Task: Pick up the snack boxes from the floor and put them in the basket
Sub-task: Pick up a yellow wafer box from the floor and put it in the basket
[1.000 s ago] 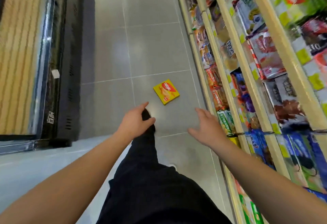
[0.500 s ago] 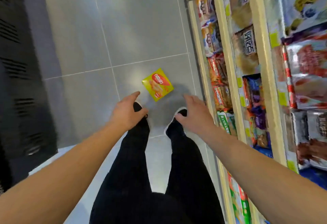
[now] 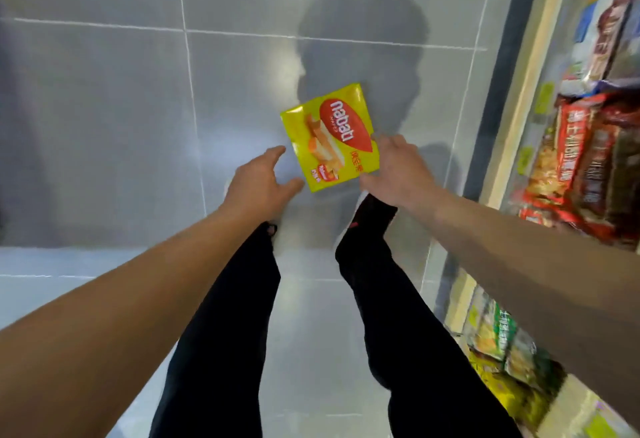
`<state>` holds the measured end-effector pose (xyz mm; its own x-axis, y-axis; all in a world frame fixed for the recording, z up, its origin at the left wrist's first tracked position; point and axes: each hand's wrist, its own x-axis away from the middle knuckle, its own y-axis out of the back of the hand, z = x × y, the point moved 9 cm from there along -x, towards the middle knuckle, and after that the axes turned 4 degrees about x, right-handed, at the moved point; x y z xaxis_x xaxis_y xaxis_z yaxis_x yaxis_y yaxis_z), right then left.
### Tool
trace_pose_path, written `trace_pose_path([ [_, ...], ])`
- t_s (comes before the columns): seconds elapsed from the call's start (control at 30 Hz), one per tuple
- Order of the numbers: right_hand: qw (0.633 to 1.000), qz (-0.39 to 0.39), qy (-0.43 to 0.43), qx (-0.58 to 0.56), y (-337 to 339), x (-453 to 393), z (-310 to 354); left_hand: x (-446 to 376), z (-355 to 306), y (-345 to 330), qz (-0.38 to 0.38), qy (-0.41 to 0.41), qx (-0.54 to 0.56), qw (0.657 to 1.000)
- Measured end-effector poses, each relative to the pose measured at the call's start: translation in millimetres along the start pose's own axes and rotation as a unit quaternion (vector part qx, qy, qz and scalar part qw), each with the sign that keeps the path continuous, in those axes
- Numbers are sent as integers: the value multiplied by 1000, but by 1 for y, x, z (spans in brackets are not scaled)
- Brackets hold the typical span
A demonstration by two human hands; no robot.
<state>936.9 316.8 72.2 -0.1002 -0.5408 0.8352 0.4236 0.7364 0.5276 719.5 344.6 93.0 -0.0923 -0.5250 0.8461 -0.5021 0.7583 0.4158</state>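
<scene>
Both hands have dropped closer to the yellow snack box (image 3: pixel 330 136) lying flat on the grey floor (image 3: pixel 104 126); left hand (image 3: pixel 258 186) spread and empty beside its near corner; right hand (image 3: pixel 398 169) open at its right edge, bracketing it for a lift; no basket in view.

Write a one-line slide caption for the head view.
Both hands, left and right, reach down to a yellow Nabati wafer box lying on the grey tiled floor beside stocked snack shelves.
</scene>
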Motion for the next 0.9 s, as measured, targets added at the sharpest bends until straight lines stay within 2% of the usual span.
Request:
trace_pose_path([
  [0.1, 999, -14, -32, -33, -23, -71, -21, -60, 23, -38, -15, 45, 69, 996],
  [0.23, 983, -29, -110, -147, -66, -139, -61, -128, 56, -87, -36, 108, 165, 980],
  [0.4, 961, -52, -140, -235, -99, -157, -69, -147, 60, -117, -43, 97, 288, 952],
  [0.47, 945, -48, -168, -276, -105, -144, -68, -136, 56, -119, -29, 94, 339, 936],
  [0.6, 913, -27, -198, -356, -107, -92, -64, -97, 40, -92, -20, 78, 350, 933],
  [0.77, 888, -29, -193, -417, -41, 23, -50, -10, 0, -26, -14, 59, 288, 956],
  [0.9, 899, -26, -155, -409, 41, 111, -36, 82, -46, 28, 13, 74, 342, 937],
])
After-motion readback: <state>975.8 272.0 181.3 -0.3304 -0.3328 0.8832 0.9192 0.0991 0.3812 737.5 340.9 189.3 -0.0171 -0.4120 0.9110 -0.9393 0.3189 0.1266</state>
